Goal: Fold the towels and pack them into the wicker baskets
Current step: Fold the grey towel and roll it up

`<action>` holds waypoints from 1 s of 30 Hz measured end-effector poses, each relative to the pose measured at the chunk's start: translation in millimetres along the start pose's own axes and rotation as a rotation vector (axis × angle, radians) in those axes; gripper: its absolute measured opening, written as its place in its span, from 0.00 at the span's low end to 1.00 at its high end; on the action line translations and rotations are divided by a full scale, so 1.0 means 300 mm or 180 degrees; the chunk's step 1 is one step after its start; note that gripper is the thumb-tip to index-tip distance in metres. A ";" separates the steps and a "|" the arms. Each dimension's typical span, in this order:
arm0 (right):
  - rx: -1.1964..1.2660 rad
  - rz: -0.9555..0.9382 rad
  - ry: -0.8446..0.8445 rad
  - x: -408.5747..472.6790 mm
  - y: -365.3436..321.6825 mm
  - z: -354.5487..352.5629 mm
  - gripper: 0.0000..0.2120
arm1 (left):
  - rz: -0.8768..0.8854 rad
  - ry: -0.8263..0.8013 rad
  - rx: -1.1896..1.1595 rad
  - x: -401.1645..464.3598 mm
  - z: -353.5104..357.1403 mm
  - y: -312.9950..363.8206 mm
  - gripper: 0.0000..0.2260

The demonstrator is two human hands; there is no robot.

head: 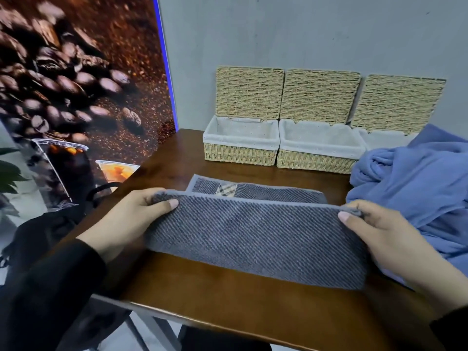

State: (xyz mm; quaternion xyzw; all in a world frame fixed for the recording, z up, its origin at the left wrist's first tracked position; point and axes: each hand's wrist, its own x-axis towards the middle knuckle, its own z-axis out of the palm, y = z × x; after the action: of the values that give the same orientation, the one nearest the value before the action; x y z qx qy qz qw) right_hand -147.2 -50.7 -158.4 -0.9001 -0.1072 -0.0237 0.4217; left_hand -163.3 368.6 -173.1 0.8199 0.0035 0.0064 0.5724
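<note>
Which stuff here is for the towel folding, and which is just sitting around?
For the job: grey towel, blue towels, three baskets, left hand, right hand.
Just there: table, coffee poster, black bag.

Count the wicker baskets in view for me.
3, in a row against the wall, lids open: left basket, middle basket, and right basket, mostly hidden behind the blue towel pile.
</note>
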 end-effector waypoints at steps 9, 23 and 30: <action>-0.1656 0.0274 0.0238 0.373 -0.008 0.035 0.20 | 0.0022 0.0868 0.2123 0.380 0.032 0.059 0.16; -0.1854 -0.0207 -0.0944 0.207 0.065 0.306 0.33 | 0.0735 -0.0890 0.3513 0.428 0.259 0.011 0.26; -0.2069 -0.0272 -0.0867 0.235 0.074 0.295 0.32 | 0.0485 -0.1146 0.3648 0.563 0.229 0.044 0.08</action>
State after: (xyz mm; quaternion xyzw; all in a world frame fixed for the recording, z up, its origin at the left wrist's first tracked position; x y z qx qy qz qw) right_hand -78.0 15.4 -222.6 -0.9768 -0.1868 0.0460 0.0936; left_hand 6.7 301.9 -183.2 0.9839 -0.1492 -0.0943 0.0291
